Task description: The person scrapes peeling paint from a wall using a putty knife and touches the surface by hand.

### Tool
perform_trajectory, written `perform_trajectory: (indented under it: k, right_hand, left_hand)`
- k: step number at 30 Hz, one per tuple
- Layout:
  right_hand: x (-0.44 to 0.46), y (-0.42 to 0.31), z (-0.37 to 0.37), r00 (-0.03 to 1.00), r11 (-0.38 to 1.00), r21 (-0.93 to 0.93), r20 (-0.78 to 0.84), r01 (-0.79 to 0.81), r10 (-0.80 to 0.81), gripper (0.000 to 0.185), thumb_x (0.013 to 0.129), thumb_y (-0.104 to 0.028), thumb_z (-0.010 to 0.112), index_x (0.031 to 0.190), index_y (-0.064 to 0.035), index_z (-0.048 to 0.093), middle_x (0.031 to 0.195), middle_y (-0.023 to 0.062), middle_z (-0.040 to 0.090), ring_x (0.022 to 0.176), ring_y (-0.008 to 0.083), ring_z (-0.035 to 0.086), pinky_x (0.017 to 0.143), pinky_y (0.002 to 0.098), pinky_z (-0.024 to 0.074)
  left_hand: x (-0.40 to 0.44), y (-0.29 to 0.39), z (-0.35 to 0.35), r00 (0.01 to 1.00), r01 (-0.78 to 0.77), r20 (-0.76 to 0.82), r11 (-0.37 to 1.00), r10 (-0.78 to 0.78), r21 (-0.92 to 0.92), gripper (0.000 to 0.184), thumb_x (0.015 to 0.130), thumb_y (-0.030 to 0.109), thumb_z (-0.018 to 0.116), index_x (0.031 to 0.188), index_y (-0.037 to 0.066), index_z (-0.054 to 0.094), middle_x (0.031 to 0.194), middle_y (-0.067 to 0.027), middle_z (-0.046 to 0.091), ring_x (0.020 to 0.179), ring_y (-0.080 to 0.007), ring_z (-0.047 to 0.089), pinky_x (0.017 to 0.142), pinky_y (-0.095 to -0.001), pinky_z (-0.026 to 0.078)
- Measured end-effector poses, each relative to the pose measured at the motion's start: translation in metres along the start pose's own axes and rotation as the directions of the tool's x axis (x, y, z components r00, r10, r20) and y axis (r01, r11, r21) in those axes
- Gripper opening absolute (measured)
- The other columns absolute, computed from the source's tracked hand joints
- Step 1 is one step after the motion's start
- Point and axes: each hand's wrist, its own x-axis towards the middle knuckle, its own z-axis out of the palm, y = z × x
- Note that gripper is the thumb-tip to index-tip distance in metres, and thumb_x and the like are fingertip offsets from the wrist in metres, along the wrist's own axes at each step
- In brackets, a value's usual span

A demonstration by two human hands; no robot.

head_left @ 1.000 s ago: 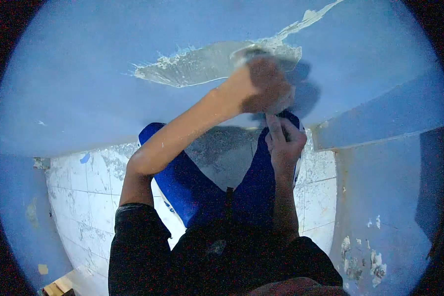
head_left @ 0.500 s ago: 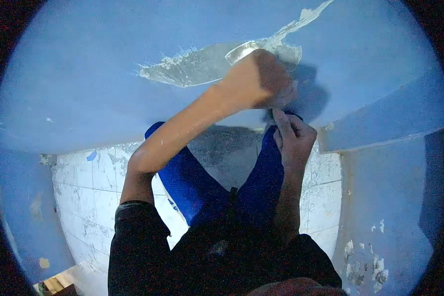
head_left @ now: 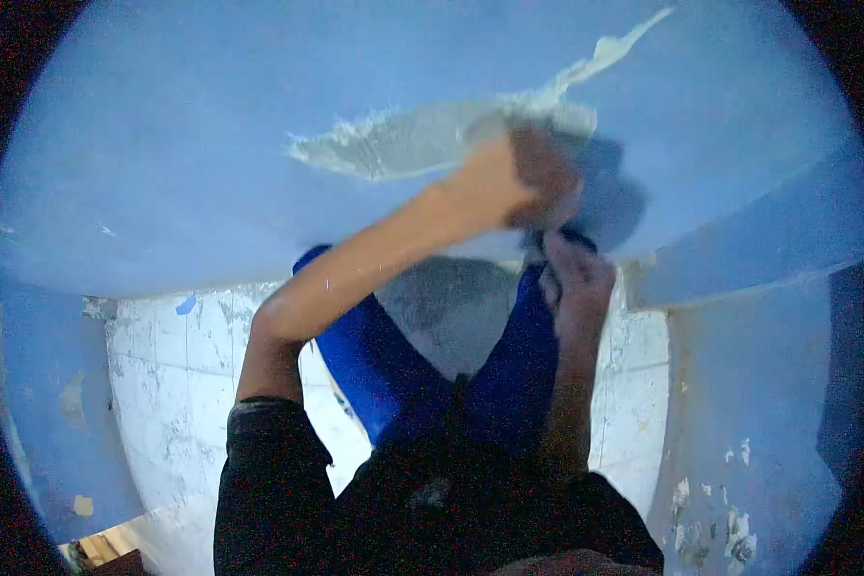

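Observation:
My left hand point(head_left: 523, 182) is closed in a fist in front of the blue wall, around what looks like a scraper. Its wide grey blade point(head_left: 487, 129) shows blurred above the knuckles, against a bare grey patch point(head_left: 408, 144) with ragged pale edges. Most of the handle is hidden by the fist. Just below, my right hand point(head_left: 578, 283) has its fingers bent together at what seems to be the dark lower end of the same tool point(head_left: 534, 245). Motion smears both hands, so the exact grip is hard to see.
A pale strip point(head_left: 600, 56) runs up and right from the patch. My blue-clad legs point(head_left: 365, 355) are bent close to the wall. White, stained floor tiles point(head_left: 192, 374) lie below. Another blue wall point(head_left: 749, 384) with flaked spots stands on the right, and a blue chip point(head_left: 185, 304) lies on the floor.
The view has shifted slightly, so the wall patch appears farther right and lower. My left hand and the blade have moved a little downward and are more blurred. Both hands keep their grip.

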Motion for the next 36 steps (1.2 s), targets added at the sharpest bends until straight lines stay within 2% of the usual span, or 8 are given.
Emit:
perform_trajectory:
  k: [7, 14, 17, 20, 23, 26, 32, 36]
  right_hand:
    - [0.001, 0.004, -0.001, 0.998, 0.996, 0.069, -0.027, -0.051, 0.053, 0.029, 0.086, -0.027, 0.067, 0.075, 0.0000, 0.067, 0.050, -0.0010, 0.051, 0.037, 0.0039, 0.037, 0.035, 0.0201, 0.0214]
    - [0.000, 0.013, -0.010, 0.999, 0.999, -0.030, 0.045, -0.014, 0.015, 0.030, 0.087, -0.026, 0.067, 0.072, 0.0008, 0.066, 0.050, -0.0005, 0.050, 0.039, 0.0041, 0.037, 0.036, 0.0203, 0.0224]
    - [0.006, -0.006, -0.001, 1.000, 0.999, 0.042, 0.014, 0.015, -0.015, 0.030, 0.087, -0.025, 0.066, 0.069, -0.0006, 0.066, 0.049, -0.0010, 0.049, 0.038, 0.0042, 0.036, 0.036, 0.0206, 0.0222]
    - [0.005, 0.000, -0.003, 0.999, 0.999, -0.005, 0.014, 0.051, -0.051, 0.029, 0.087, -0.024, 0.066, 0.067, -0.0018, 0.065, 0.050, -0.0010, 0.049, 0.038, 0.0041, 0.037, 0.035, 0.0213, 0.0213]
    - [0.001, 0.015, -0.001, 0.999, 0.999, 0.006, 0.027, 0.042, -0.042, 0.027, 0.086, -0.023, 0.067, 0.068, -0.0030, 0.064, 0.051, -0.0009, 0.050, 0.039, 0.0041, 0.039, 0.035, 0.0217, 0.0214]
    - [0.009, 0.000, 0.001, 0.998, 0.996, 0.069, 0.012, 0.061, -0.062, 0.027, 0.086, -0.023, 0.068, 0.070, -0.0024, 0.065, 0.051, -0.0011, 0.050, 0.039, 0.0044, 0.040, 0.035, 0.0201, 0.0231]
    - [0.001, 0.014, 0.005, 0.999, 0.997, 0.073, -0.035, -0.027, 0.029, 0.027, 0.087, -0.022, 0.066, 0.071, -0.0007, 0.065, 0.051, 0.0000, 0.050, 0.039, 0.0046, 0.038, 0.036, 0.0209, 0.0226]
    - [0.009, 0.003, -0.001, 1.000, 0.998, 0.058, 0.006, 0.026, -0.027, 0.027, 0.087, -0.022, 0.066, 0.072, 0.0009, 0.066, 0.053, 0.0017, 0.053, 0.039, 0.0050, 0.038, 0.034, 0.0216, 0.0228]
  left_hand:
    - [0.002, 0.002, 0.006, 0.998, 0.054, 0.020, 0.987, -0.058, 0.149, 0.015, 0.065, 0.021, 0.061, 0.061, 0.007, 0.059, 0.059, -0.0102, 0.056, 0.057, -0.0292, 0.059, 0.056, -0.0401, 0.049]
    - [-0.003, 0.015, 0.005, 0.984, 0.175, -0.025, 0.978, -0.178, -0.112, 0.015, 0.066, 0.018, 0.064, 0.058, 0.006, 0.057, 0.055, -0.0104, 0.054, 0.053, -0.0297, 0.058, 0.051, -0.0395, 0.048]
    - [0.004, -0.002, -0.004, 0.995, -0.056, -0.084, 0.998, 0.057, 0.008, 0.016, 0.068, 0.017, 0.066, 0.058, 0.007, 0.057, 0.055, -0.0102, 0.054, 0.053, -0.0302, 0.057, 0.049, -0.0405, 0.046]
    - [0.004, 0.011, 0.004, 0.989, 0.119, -0.098, 0.989, -0.110, 0.090, 0.016, 0.068, 0.018, 0.066, 0.060, 0.007, 0.058, 0.057, -0.0105, 0.054, 0.053, -0.0308, 0.056, 0.048, -0.0413, 0.045]
    - [-0.005, 0.009, 0.002, 0.987, 0.156, 0.058, 0.981, -0.150, -0.115, 0.016, 0.069, 0.020, 0.065, 0.062, 0.006, 0.058, 0.058, -0.0113, 0.055, 0.053, -0.0314, 0.056, 0.048, -0.0421, 0.046]
    - [0.010, 0.005, -0.003, 0.995, 0.092, 0.030, 0.990, -0.096, 0.107, 0.019, 0.070, 0.021, 0.063, 0.060, 0.006, 0.058, 0.057, -0.0123, 0.055, 0.053, -0.0324, 0.057, 0.049, -0.0427, 0.047]
    - [-0.006, 0.006, 0.012, 0.991, 0.119, 0.052, 0.992, -0.121, 0.038, 0.017, 0.067, 0.020, 0.061, 0.060, 0.005, 0.059, 0.061, -0.0140, 0.058, 0.057, -0.0321, 0.059, 0.054, -0.0422, 0.050]
    - [0.010, 0.011, -0.007, 0.943, 0.157, 0.277, 0.980, -0.186, 0.123, 0.014, 0.067, 0.018, 0.060, 0.065, 0.005, 0.061, 0.066, -0.0142, 0.060, 0.063, -0.0304, 0.061, 0.060, -0.0417, 0.051]
